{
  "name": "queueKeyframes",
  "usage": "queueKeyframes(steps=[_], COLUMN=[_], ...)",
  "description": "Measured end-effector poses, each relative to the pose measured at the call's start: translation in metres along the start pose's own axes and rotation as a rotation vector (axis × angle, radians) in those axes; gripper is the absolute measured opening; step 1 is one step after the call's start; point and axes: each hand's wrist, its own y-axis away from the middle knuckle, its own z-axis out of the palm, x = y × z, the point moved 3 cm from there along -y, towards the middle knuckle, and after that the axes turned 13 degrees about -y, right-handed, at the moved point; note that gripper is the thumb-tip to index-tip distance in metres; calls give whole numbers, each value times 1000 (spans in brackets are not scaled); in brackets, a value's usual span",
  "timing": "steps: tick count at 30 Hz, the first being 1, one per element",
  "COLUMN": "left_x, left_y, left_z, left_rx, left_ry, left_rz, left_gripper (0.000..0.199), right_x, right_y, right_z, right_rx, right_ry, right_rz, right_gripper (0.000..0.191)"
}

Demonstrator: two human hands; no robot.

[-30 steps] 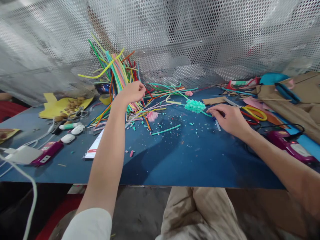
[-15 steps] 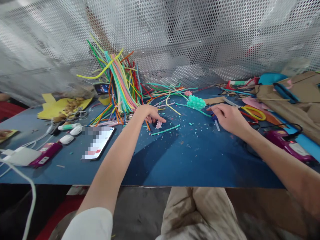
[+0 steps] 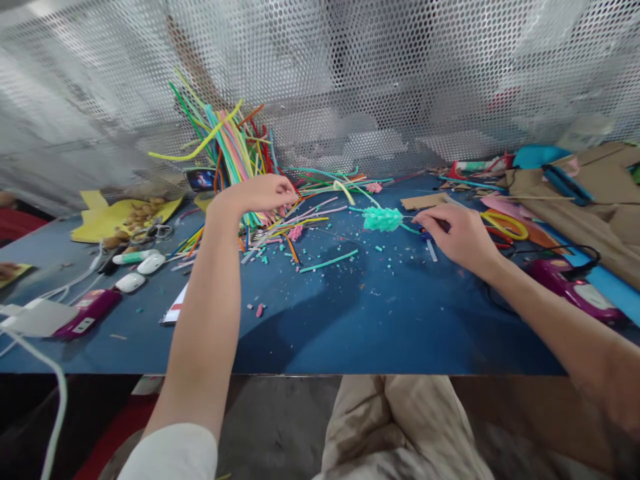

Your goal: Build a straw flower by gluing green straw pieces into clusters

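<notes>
Head view: a person's two bare hands reach across a blue table (image 3: 390,333) strewn with craft scraps, a perforated metal screen (image 3: 350,87) at the far side. On the right, the right hand (image 3: 453,230) has its fingertips pinched narrowly together on what looks like a thin stem (image 3: 409,219) at the right end of a knobbly mint-green cluster (image 3: 383,219), which lies right of centre towards the far side. The left hand (image 3: 263,193) is raised in front of an upright bundle of colourful fuzzy sticks (image 3: 225,143), its fingers curled close together; whether they hold anything cannot be told. A small pink cluster (image 3: 296,231) sits near and just right of that hand, and another pink cluster (image 3: 374,187) lies beyond the green one. As for progress, the mint cluster appears already shaped, and snipped bits (image 3: 379,249) suggest cutting has been done; many sticks are uncut, including a teal length (image 3: 329,261) lying loose near centre. Whether the mint piece is finished is unclear. No brand or wording can be read: the phone (image 3: 176,309) is mostly hidden by the left forearm, and markings on the purple device (image 3: 90,313) at left and the purple gadget (image 3: 570,290) at right are too small.
</notes>
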Motion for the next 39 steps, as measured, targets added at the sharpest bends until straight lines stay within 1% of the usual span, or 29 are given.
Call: queueKeyframes(steps=[2, 3, 6, 7, 9, 11, 13, 15, 19, 22, 24, 27, 30, 33, 36, 39], left_x=[6, 9, 18, 23, 35, 51, 71, 90, 122, 140, 150, 158, 160, 157, 153, 149], left_y=[7, 10, 20, 24, 29, 33, 34, 34, 34, 35, 37, 37, 37, 34, 30, 26], left_z=[-10, -15, -31, -34, -39, -39, -35, -28, -11, -2, 2, 4, 3, 4, 6, 7], left_rx=[54, 104, 327, 376, 412, 373, 279, 180, -8, -69, -85, -51, -8, 17, 60, 91], left_ry=[-8, -31, -89, -81, -18, 63, 118, 154, 183, 215, 263, 328, 348, 350, 351, 346], left_rz=[53, 59, 17, 14, 55, 141, 267, 391, 557, 670, 721, 760, 794, 813, 792, 772], left_gripper=[39, 39, 37, 36, 37, 38, 38, 39, 45, 49, 49, 47, 44, 42, 40, 39], right_x=[-2, -3, -6, -7, -9, -10, -12, -14, -15, -14, -14, -16, -15, -11, -6, -5], right_y=[1, 2, 4, 5, 8, 10, 11, 12, 13, 13, 13, 12, 11, 10, 8, 7], right_z=[1, 2, 4, 5, 6, 6, 5, 4, 5, 5, 5, 5, 4, 4, 5, 4], right_rx=[-25, -39, -88, -108, -144, -151, -121, -84, -22, 38, 69, 90, 106, 118, 105, 85], right_ry=[-18, -24, -23, -22, -18, -12, -8, -10, 26, 45, 58, 92, 126, 156, 180, 174], right_rz=[-48, -71, -116, -129, -156, -172, -180, -205, -284, -361, -396, -407, -379, -332, -289, -247], right_gripper=[27, 26, 26, 26, 28, 33, 43, 53, 60, 69, 66, 45, 27, 25, 25, 20])
